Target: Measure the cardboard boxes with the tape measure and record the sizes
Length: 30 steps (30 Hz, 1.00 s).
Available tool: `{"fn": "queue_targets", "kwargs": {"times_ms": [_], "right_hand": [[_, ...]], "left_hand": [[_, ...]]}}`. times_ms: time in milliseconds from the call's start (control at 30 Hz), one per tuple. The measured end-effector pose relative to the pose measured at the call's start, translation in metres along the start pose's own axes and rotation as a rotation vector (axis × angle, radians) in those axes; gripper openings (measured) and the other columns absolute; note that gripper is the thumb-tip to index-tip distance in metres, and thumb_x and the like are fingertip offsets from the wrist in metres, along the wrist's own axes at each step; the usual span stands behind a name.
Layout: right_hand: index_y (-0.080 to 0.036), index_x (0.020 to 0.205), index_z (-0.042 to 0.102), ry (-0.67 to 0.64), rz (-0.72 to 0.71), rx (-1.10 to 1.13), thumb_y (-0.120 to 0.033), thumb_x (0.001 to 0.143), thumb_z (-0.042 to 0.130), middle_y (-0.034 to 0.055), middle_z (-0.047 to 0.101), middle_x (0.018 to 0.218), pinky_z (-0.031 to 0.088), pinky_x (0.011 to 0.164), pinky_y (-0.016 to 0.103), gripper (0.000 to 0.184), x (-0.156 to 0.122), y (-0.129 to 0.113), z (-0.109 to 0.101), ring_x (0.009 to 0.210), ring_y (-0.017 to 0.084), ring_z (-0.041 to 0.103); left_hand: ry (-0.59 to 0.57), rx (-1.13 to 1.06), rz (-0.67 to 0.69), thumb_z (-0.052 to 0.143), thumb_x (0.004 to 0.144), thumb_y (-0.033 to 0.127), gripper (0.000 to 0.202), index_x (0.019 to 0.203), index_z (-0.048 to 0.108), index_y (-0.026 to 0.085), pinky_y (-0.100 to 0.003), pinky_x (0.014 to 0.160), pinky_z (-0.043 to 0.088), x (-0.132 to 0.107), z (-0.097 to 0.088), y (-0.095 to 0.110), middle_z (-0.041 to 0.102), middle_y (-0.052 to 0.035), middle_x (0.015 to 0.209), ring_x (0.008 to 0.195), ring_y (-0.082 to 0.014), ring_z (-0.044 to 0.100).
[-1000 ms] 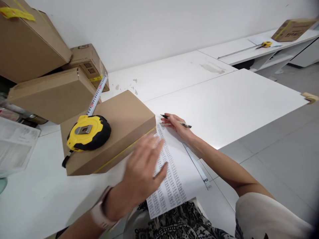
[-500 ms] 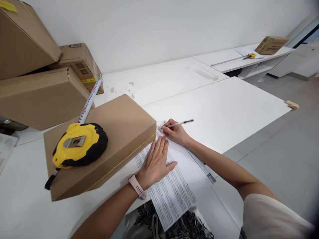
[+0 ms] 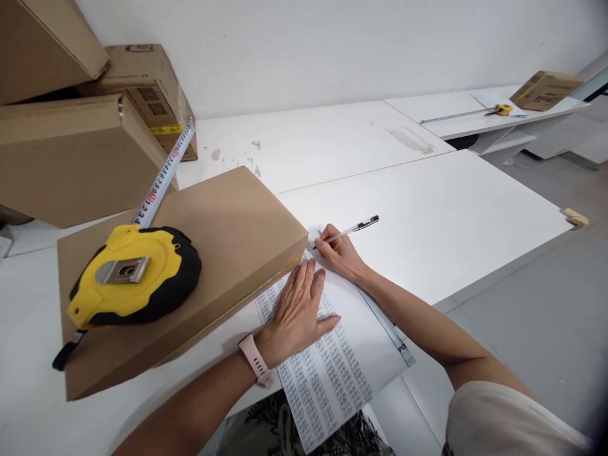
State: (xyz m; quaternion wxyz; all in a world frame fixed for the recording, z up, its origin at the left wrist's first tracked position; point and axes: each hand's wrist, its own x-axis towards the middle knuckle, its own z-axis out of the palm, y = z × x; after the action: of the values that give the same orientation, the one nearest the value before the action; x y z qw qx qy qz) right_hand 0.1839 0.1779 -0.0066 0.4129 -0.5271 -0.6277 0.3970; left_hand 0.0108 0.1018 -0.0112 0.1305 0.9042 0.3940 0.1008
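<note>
My left hand point(image 3: 297, 307) lies flat with its fingers stretched out on a printed sheet of paper point(image 3: 332, 367) that hangs over the near edge of the white table point(image 3: 427, 215). My right hand point(image 3: 339, 254) is closed on a pen point(image 3: 354, 229), whose tip touches the top of the sheet. A flat cardboard box point(image 3: 237, 240) lies just left of the sheet, touching its edge. On the box rests a yellow and black tape measure point(image 3: 135, 278), its blade point(image 3: 164, 174) pulled out toward the back.
Several cardboard boxes point(image 3: 80, 145) are stacked at the back left against the wall. A metal ruler point(image 3: 387, 326) lies under the sheet's right edge. A far table point(image 3: 456, 107) holds another box point(image 3: 546, 88) and a second tape measure point(image 3: 502, 109).
My left hand came down and settled flat on the sheet. My right hand turned the pen from lying loosely to a writing grip with the tip on the paper. The view shifted slightly.
</note>
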Motion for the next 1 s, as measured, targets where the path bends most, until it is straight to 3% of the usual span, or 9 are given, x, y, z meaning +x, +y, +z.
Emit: {"fn": "queue_targets", "kwargs": {"times_ms": [167, 433, 1000], "right_hand": [[-0.024, 0.089, 0.047, -0.049, -0.001, 0.200, -0.051, 0.087, 0.063, -0.0048, 0.051, 0.065, 0.037, 0.054, 0.028, 0.031, -0.0001, 0.0062, 0.0010, 0.056, 0.013, 0.048], [-0.023, 0.077, 0.042, -0.004, -0.042, -0.079, -0.036, 0.088, 0.057, -0.0084, 0.039, 0.053, 0.028, 0.049, 0.026, 0.023, 0.0007, 0.0015, 0.0011, 0.050, 0.010, 0.035], [-0.023, 0.077, 0.043, -0.012, -0.045, -0.111, -0.035, 0.088, 0.055, -0.0088, 0.038, 0.053, 0.030, 0.049, 0.025, 0.020, 0.0000, 0.0024, 0.0036, 0.049, 0.010, 0.036]], "left_hand": [[-0.017, -0.007, 0.002, 0.053, 0.090, 0.063, 0.087, 0.149, 0.034, 0.002, -0.053, 0.120, 0.027, 0.0012, -0.0031, 0.0004, 0.022, -0.0279, 0.161, 0.151, -0.0396, 0.017], [-0.032, 0.054, 0.017, 0.054, 0.090, 0.063, 0.088, 0.148, 0.035, -0.001, -0.053, 0.121, 0.026, 0.0017, -0.0044, 0.0014, 0.023, -0.0294, 0.160, 0.151, -0.0396, 0.017], [0.000, 0.086, 0.027, 0.049, 0.091, 0.065, 0.088, 0.148, 0.035, 0.000, -0.053, 0.120, 0.027, 0.0008, -0.0024, 0.0014, 0.025, -0.0283, 0.160, 0.151, -0.0389, 0.018]]}}
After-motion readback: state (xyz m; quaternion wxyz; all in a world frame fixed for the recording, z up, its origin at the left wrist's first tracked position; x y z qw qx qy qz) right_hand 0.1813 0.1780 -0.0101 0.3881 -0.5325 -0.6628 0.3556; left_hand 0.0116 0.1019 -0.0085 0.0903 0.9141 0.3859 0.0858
